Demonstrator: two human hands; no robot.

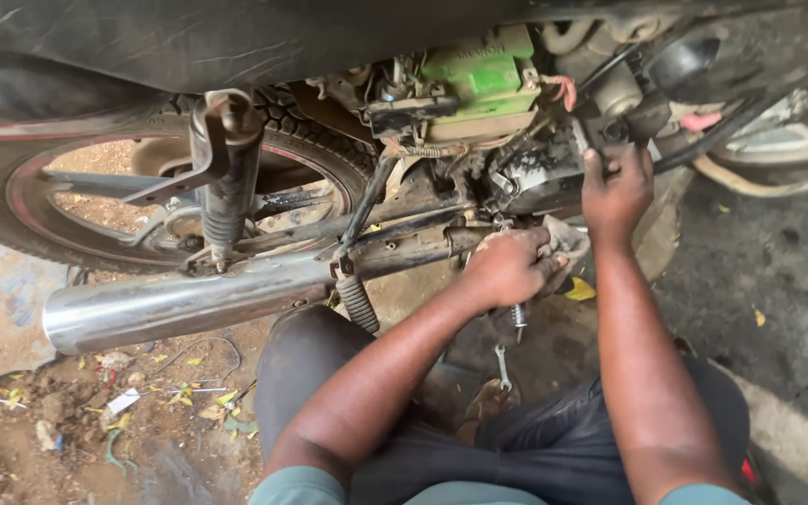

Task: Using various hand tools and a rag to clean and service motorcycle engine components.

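My left hand (pixel 509 265) fisted round rag (pixel 565 241) under engine (pixel 535 178); right hand (pixel 617 187) higher, just right, fingers curled gripping engine casing edge; spanner (pixel 503 365) lies on ground below left hand, long axis toward me; left nearer.

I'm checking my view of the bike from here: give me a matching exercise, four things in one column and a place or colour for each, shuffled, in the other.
Things:
1. battery
2. exhaust pipe
3. spanner
4. rear shock absorber

Descriptions:
A. lying on the ground between the person's legs
B. green, up in the frame above the engine
C. shiny chrome, running low along the bike's side
D. dark, standing upright in front of the rear wheel

Pairs: 1-B, 2-C, 3-A, 4-D
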